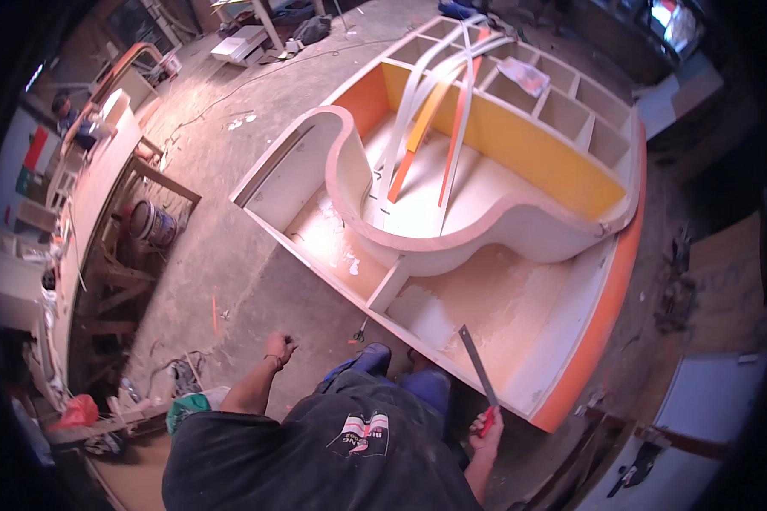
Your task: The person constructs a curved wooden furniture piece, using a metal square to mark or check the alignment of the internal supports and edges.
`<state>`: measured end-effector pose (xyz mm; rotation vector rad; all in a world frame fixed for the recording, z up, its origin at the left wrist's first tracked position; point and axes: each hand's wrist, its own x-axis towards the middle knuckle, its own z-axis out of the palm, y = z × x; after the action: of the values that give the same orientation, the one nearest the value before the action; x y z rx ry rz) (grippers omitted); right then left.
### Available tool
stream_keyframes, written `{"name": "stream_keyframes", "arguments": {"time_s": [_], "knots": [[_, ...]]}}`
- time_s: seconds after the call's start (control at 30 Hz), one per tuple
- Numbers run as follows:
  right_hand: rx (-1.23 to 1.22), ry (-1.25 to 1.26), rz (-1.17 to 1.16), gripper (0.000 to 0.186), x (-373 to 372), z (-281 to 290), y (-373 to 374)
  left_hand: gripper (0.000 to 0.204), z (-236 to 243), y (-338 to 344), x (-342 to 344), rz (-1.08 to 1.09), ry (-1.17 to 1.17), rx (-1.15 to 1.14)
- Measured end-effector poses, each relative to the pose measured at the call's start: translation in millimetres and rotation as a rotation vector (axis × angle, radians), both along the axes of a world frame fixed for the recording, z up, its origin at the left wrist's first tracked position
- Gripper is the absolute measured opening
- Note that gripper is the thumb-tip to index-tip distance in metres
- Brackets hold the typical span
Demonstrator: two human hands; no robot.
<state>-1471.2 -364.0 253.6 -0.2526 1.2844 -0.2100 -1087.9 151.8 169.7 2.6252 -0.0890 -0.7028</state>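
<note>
My right hand (484,428) grips the red handle of a tool with a long, narrow, straight metal blade (477,364). The blade points up and away, over the near edge of a large wooden furniture piece (464,244). That piece has a wavy inner wall, with orange and yellow panels behind it. My left hand (280,347) hangs over the floor at the left, its fingers loosely curled and apart, with nothing visible in it. Several long white, yellow and orange strips (418,128) lean in an arch inside the piece.
A small scissors-like tool (360,332) lies on the floor by my feet. At the left stands a long workbench (102,183) with a paint bucket (152,223) beneath it, and a person (81,126) is beside it. A green bag (186,410) and scrap wood lie near my left arm.
</note>
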Motion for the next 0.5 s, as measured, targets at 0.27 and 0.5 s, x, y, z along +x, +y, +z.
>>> {"name": "stream_keyframes", "arguments": {"time_s": [0.27, 0.5], "knots": [[0.151, 0.056, 0.134, 0.031, -1, -14, 77, 0.014, -38, 71, -69, 0.723, 0.254, -0.331], [0.056, 0.129, 0.280, 0.027, 10, -24, 79, 0.040, -55, 81, -81, 0.340, 0.144, 0.103]]}}
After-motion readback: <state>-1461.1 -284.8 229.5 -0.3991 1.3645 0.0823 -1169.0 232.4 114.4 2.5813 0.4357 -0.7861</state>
